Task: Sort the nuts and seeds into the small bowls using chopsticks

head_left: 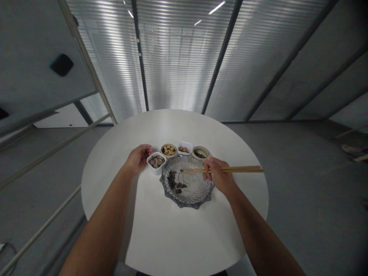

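Observation:
My right hand [219,176] is shut on a pair of wooden chopsticks [235,169], which lie level with their tips over a cut-glass plate [198,197]. Dark food pieces [176,183] lie on the plate's left side, and the tips are above its upper part. My left hand [138,159] hangs empty with its fingers apart and curved, right beside a white square bowl of striped sunflower seeds [156,161]. Along the plate's far edge stand a round bowl of peanuts [168,150], a small white dish of nuts [184,148], and a round bowl of dark food [200,153].
Everything stands on a round white table [120,199] with a curved edge on all sides. Beyond it are a grey floor, metal rails at the left, and glass partitions with blinds. Some pale objects [352,151] lie on the floor at the far right.

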`<act>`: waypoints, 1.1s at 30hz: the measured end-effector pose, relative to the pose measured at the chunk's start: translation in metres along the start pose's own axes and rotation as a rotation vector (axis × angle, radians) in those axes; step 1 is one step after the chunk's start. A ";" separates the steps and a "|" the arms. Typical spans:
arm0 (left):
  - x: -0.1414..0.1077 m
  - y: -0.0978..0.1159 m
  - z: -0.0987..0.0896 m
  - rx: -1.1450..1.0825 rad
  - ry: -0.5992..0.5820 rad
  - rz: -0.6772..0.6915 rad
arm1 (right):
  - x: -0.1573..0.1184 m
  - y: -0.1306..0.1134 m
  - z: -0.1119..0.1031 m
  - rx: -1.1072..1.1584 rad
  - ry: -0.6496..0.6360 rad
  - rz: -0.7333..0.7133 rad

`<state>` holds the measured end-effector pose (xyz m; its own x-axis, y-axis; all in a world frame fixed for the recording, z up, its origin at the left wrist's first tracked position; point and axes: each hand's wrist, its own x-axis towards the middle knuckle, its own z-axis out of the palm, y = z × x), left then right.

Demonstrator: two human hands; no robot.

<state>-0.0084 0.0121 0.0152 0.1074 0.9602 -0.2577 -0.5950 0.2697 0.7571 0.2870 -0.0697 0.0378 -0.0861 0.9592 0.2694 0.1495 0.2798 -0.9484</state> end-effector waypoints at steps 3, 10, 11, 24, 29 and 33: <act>0.001 0.000 -0.001 -0.007 0.000 0.001 | -0.001 -0.002 0.000 -0.037 0.021 -0.001; 0.001 0.000 0.002 -0.026 0.014 -0.022 | -0.004 -0.002 -0.002 -0.120 -0.006 -0.073; 0.001 0.000 0.001 -0.023 0.020 -0.021 | -0.004 -0.002 -0.002 -0.115 -0.006 -0.076; 0.001 -0.001 -0.001 0.013 0.007 0.008 | -0.001 -0.002 -0.006 0.133 0.016 -0.018; 0.003 -0.002 -0.002 0.014 0.002 0.010 | -0.002 -0.004 -0.008 0.181 -0.104 0.021; 0.003 -0.001 -0.003 0.003 0.005 0.006 | -0.003 -0.006 -0.006 0.181 -0.128 0.034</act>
<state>-0.0100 0.0147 0.0118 0.1001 0.9615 -0.2557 -0.5931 0.2641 0.7606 0.2919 -0.0744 0.0432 -0.2098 0.9518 0.2238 -0.0239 0.2239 -0.9743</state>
